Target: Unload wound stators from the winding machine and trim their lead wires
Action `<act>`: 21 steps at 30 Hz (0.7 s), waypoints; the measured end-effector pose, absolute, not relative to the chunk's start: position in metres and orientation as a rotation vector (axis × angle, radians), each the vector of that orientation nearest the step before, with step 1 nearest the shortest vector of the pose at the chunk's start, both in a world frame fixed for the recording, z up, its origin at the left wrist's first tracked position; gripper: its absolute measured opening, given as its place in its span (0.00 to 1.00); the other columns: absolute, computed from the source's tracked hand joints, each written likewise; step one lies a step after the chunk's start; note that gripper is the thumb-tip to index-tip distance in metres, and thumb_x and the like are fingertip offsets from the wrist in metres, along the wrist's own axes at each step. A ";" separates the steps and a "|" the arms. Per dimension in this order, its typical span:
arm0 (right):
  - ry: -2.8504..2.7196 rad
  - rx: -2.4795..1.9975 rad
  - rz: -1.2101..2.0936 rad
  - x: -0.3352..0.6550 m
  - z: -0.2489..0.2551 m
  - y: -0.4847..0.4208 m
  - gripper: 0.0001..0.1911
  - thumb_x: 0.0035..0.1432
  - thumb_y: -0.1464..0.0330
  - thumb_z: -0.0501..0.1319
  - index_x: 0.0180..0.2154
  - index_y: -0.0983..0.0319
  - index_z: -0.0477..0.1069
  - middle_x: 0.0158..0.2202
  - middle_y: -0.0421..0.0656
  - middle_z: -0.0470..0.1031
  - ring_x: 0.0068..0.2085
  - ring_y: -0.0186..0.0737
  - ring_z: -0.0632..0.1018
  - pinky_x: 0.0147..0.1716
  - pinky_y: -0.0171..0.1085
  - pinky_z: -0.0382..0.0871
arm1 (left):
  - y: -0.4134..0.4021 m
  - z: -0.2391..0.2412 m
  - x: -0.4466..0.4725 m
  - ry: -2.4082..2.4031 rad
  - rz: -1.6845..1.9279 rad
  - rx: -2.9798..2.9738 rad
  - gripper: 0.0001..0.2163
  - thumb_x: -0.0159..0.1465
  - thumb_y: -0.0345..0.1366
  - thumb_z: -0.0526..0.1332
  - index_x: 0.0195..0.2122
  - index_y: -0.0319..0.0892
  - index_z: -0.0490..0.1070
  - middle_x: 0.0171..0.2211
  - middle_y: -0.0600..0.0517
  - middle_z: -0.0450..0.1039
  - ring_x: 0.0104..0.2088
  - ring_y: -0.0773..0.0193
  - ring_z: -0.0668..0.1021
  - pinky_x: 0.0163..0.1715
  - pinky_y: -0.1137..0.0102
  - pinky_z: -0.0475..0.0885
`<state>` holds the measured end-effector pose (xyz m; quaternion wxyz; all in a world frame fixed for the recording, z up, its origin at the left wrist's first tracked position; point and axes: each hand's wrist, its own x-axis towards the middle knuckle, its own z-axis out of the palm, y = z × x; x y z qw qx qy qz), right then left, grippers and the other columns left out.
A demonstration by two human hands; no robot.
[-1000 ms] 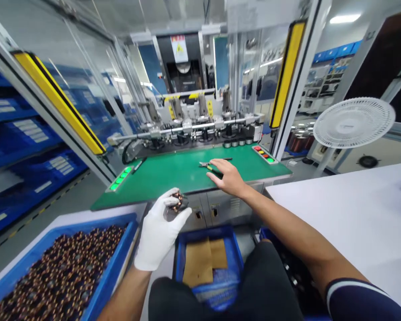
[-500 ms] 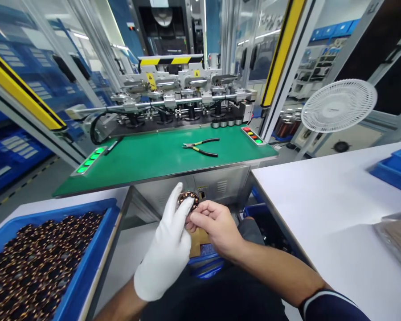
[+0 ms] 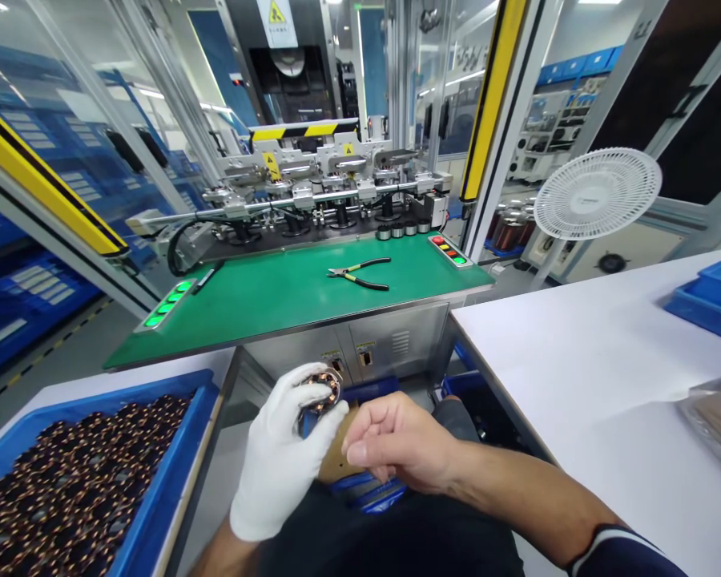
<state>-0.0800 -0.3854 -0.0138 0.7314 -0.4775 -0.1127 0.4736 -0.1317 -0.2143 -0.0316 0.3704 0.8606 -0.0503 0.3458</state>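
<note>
My left hand [image 3: 279,457], in a white glove, is closed around a round copper-wound coil part [image 3: 320,393] held over my lap. My bare right hand [image 3: 390,441] sits just to the right of it, fingers curled and pinched together; whether anything is between them I cannot make out. A blue bin [image 3: 180,473] full of several similar copper coils [image 3: 66,489] stands at my left.
Black-handled cutting pliers [image 3: 360,274] lie on the green bench mat [image 3: 276,300] before a winding machine [image 3: 318,192]. A white table [image 3: 589,369] is at right with a blue tray [image 3: 709,300]. A white fan [image 3: 594,196] stands behind. A blue bin [image 3: 372,489] sits below my hands.
My right hand left the pliers on the mat, came back to the coil in my left hand, and now has drawn slightly away from it, lower and to the right.
</note>
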 end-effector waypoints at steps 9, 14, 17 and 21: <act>-0.405 -1.225 0.891 -0.086 -0.014 -0.398 0.23 0.41 0.57 0.78 0.30 0.66 0.73 0.19 0.33 0.69 0.20 0.24 0.68 0.21 0.27 0.60 | -0.229 -0.034 -0.143 0.015 0.585 1.651 0.13 0.58 0.27 0.68 0.43 0.47 0.76 0.59 0.48 0.74 0.58 0.62 0.77 0.53 0.74 0.76; -0.617 -1.452 0.627 -0.092 -0.043 -0.398 0.19 0.55 0.54 0.71 0.32 0.64 0.74 0.22 0.37 0.72 0.23 0.28 0.71 0.23 0.30 0.64 | -0.233 -0.035 -0.148 0.047 0.674 1.670 0.13 0.56 0.26 0.69 0.41 0.46 0.76 0.57 0.48 0.76 0.55 0.61 0.79 0.50 0.73 0.78; -0.924 -1.623 0.035 -0.083 -0.047 -0.398 0.16 0.58 0.58 0.70 0.38 0.63 0.76 0.35 0.47 0.79 0.37 0.39 0.79 0.38 0.39 0.75 | -0.234 -0.041 -0.153 -0.024 0.817 1.836 0.13 0.57 0.25 0.69 0.40 0.47 0.75 0.56 0.51 0.75 0.54 0.63 0.79 0.53 0.70 0.77; -1.127 -1.567 -0.452 -0.073 -0.033 -0.396 0.22 0.55 0.62 0.73 0.48 0.64 0.72 0.41 0.51 0.77 0.42 0.42 0.78 0.40 0.42 0.74 | -0.230 -0.052 -0.159 -0.154 0.912 1.902 0.25 0.57 0.22 0.69 0.52 0.53 0.71 0.58 0.52 0.73 0.59 0.61 0.75 0.57 0.65 0.75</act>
